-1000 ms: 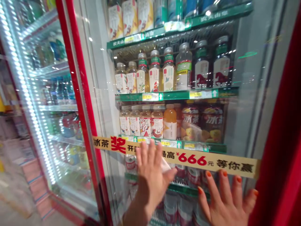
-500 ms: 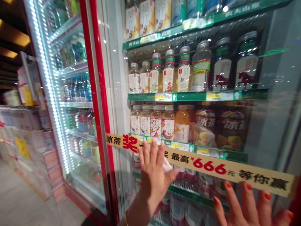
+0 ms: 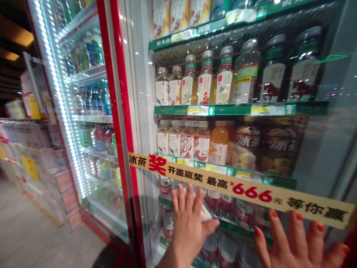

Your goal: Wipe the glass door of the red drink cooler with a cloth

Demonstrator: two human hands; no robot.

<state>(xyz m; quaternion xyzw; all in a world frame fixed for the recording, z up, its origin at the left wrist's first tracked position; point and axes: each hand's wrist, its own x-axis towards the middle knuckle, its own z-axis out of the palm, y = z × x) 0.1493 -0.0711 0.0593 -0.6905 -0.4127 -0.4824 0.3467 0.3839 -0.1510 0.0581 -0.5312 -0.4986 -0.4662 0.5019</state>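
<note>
My left hand (image 3: 188, 227) lies against the glass door (image 3: 320, 145) of a drinks cooler, below a yellow promotional strip (image 3: 245, 191). Its fingers are stretched out over a white wipe (image 3: 205, 213), pressed under the palm; one corner shows by the thumb. Most of the wipe is hidden beneath the hand. My right hand (image 3: 301, 245), with orange nails, is spread at the lower right, fingertips just under the strip's right end, holding nothing. Behind the glass stand rows of bottles (image 3: 219, 141) on green-edged shelves (image 3: 237, 109).
To the left, a red-framed cooler (image 3: 107, 70) holds more drinks, edged by bright light strips. Stacked cartons (image 3: 39, 167) stand beyond it on the grey floor (image 3: 16, 219). A red and silver frame post (image 3: 126, 123) runs along the glass door's left side.
My left hand has slid down the glass with the wipe, from across the strip to below it, uncovering the strip's lettering. My right hand stays nearly in place. The view has shifted slightly.
</note>
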